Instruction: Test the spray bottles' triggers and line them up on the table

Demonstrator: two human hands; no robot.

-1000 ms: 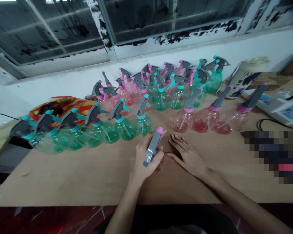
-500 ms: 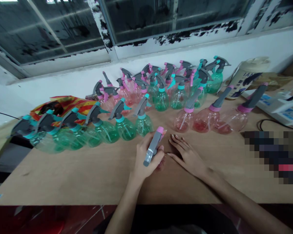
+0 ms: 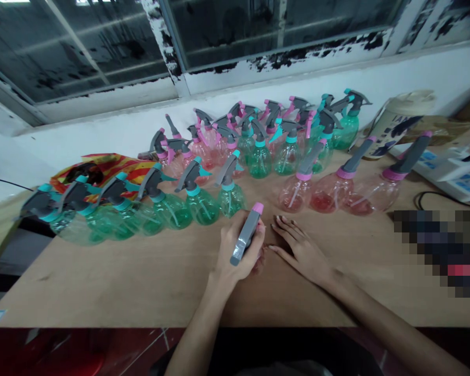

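My left hand [image 3: 235,248] is wrapped round the neck of a pink spray bottle [image 3: 247,235] with a grey and pink trigger head. The bottle stands on the wooden table, its nozzle end pointing away from me; my hand hides most of its body. My right hand [image 3: 301,250] lies flat on the tabletop just to the right, fingers spread and holding nothing. Beyond it stand three pink spray bottles [image 3: 329,193] with grey heads. A row of green spray bottles [image 3: 203,203] with turquoise collars runs to the left.
Along the wall stands a crowd of pink and green spray bottles [image 3: 258,156]. A large pale printed container [image 3: 399,122] is at the back right, near a white power strip [image 3: 446,172] with a cable. A red and yellow bag [image 3: 113,167] lies behind the green row.
My left fingers and thumb have shifted slightly on the spray bottle, the thumb now further up by the trigger head. My right hand stays in place.
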